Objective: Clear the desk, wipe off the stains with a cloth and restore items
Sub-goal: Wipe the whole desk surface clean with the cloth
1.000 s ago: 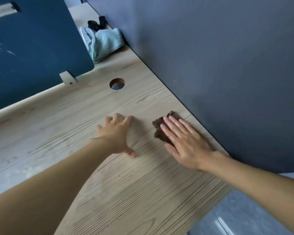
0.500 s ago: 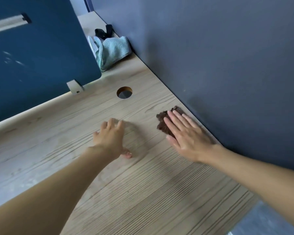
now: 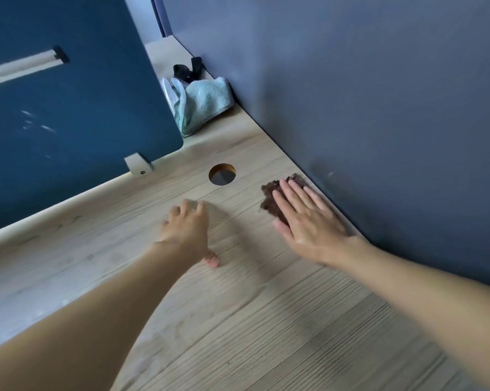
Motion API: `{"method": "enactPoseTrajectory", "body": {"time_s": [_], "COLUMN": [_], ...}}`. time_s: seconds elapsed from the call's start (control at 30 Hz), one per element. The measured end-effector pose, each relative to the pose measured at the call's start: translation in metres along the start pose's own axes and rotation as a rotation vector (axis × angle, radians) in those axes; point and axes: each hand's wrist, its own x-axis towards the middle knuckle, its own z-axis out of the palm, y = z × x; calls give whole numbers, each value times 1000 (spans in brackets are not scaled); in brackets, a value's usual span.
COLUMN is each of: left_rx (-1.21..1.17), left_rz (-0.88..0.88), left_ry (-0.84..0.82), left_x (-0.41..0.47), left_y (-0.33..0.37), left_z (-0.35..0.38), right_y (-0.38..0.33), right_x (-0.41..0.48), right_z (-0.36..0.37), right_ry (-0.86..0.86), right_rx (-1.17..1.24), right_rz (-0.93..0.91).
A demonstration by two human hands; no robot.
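1. Our right hand (image 3: 311, 218) lies flat with its fingers straight and close together, pressing down on the brown cloth (image 3: 270, 194); it grips nothing.
2. Our left hand (image 3: 185, 232) is released too: its fingers are spread and slightly bent, its thumb tip touches the table (image 3: 266, 320), and it holds nothing. It looks a little blurred.
3. We see the brown cloth bunched under the right fingers, at the right edge of the table, just beside the grey wall panel (image 3: 379, 108) that runs along that edge. Only its far and left parts show past the fingers.
4. We find a round cable hole (image 3: 222, 174) in the tabletop near the far edge, between the two hands and a little beyond them, apart from the cloth.
5. We see a blue divider (image 3: 68, 108) standing along the far edge, held by a pale bracket (image 3: 137, 165) at its lower corner, with a pale rail (image 3: 20, 66) across its face.
6. Farther back along the right edge, past the end of the divider, we see a crumpled teal cloth (image 3: 204, 104) against the wall panel, with a black item (image 3: 185, 70) behind it that we cannot identify.
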Motion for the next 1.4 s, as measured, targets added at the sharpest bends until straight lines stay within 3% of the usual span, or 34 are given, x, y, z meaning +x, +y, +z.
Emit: {"method": "enactPoseTrajectory", "body": {"time_s": [0.1, 0.17, 0.43, 0.5, 0.7, 0.77, 0.97, 1.03, 1.23, 1.4], "left_rx": [23, 3, -27, -32, -13, 20, 78, 89, 84, 86], "left_rz": [17, 34, 19, -29, -48, -44, -45, -56, -64, -62], "left_ry": [5, 10, 60, 30, -9, -2, -4, -15, -14, -1], "left_x": [4, 9, 31, 32, 37, 39, 44, 43, 42, 45], "left_y": [-3, -9, -23, -25, -25, -25, -28, -25, -24, -25], "left_z": [-4, -10, -16, -16, -20, -19, -14, -16, -16, -15], "right_y": [-15, -8, 16, 8, -5, 3, 11, 6, -15, -22], "right_x": [-40, -33, 86, 82, 41, 67, 171, 169, 112, 171], "right_z": [3, 4, -4, -3, 4, -2, -5, -7, -5, -4], "right_ry": [-46, -41, 9, 21, -11, -22, 24, -6, -44, 48], "right_rx": [-10, 5, 56, 29, 10, 26, 57, 65, 71, 103], "right_rz": [-280, -330, 81, 58, -258, -233, 66, 76, -209, 64]}}
